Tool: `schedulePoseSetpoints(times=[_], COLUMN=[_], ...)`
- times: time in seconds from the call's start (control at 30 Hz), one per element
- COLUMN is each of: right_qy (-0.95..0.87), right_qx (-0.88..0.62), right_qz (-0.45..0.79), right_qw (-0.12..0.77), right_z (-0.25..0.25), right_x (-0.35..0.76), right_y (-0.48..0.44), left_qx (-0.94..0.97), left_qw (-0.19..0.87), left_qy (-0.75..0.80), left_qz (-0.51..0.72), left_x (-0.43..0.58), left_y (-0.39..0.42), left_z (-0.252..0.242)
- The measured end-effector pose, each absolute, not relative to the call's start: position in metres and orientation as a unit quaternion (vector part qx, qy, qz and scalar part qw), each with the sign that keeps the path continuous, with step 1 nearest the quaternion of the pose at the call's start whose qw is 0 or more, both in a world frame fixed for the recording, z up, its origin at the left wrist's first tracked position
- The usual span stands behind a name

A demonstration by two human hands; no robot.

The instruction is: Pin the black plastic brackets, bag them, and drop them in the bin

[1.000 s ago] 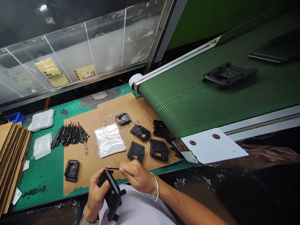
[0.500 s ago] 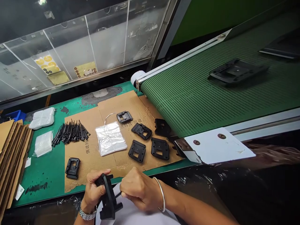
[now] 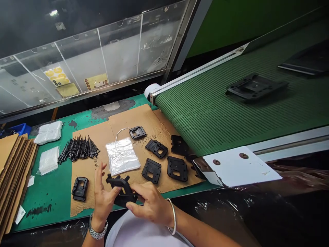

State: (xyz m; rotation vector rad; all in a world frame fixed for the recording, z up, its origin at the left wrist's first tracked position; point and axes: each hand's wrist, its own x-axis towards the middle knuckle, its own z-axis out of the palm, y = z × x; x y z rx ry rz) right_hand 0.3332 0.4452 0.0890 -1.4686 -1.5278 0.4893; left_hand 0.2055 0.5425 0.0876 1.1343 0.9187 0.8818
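Note:
Both my hands hold one black plastic bracket [image 3: 120,189] just above the near edge of the green table. My left hand [image 3: 102,195] supports it from the left with the thumb under it and the fingers stretched upward. My right hand [image 3: 149,203] grips its lower right side with curled fingers. Several more black brackets [image 3: 177,168] lie on the cardboard sheet [image 3: 87,169] ahead, another black bracket [image 3: 80,188] lies at its left corner. A clear plastic bag [image 3: 121,156] and a pile of thin black pins [image 3: 77,149] lie beyond.
A green conveyor belt [image 3: 218,109] runs off to the right with a larger black part [image 3: 254,86] on it. A white metal plate [image 3: 239,166] juts out at the belt's end. Stacked cardboard [image 3: 12,171] and white bag packs [image 3: 48,132] sit at left. Clear panels stand behind.
The bracket has been lifted and turned from upright to lying more flat between my hands. My left fingers have opened upward. The thin pin my right hand held is no longer visible.

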Motion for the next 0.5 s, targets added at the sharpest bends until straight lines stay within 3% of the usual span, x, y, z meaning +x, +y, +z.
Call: schedulePoseSetpoints(times=[0.13, 0.23, 0.33, 0.5], right_qy=[-0.63, -0.661, -0.658, -0.703], right_qx=[-0.63, -0.596, -0.582, -0.571], right_qz=[-0.03, -0.019, 0.044, 0.039], right_qw=[0.453, 0.455, 0.476, 0.421], right_z=[0.083, 0.083, 0.088, 0.097], right_x=[0.317, 0.314, 0.324, 0.342], right_y=[0.449, 0.447, 0.448, 0.464], left_qx=[0.195, 0.109, 0.16, 0.239], left_qw=[0.837, 0.86, 0.838, 0.832], left_qy=[0.408, 0.399, 0.397, 0.398], left_qz=[0.308, 0.299, 0.338, 0.304], left_x=[0.218, 0.219, 0.213, 0.202], left_y=[0.531, 0.525, 0.523, 0.517], left_z=[0.079, 0.075, 0.076, 0.08])
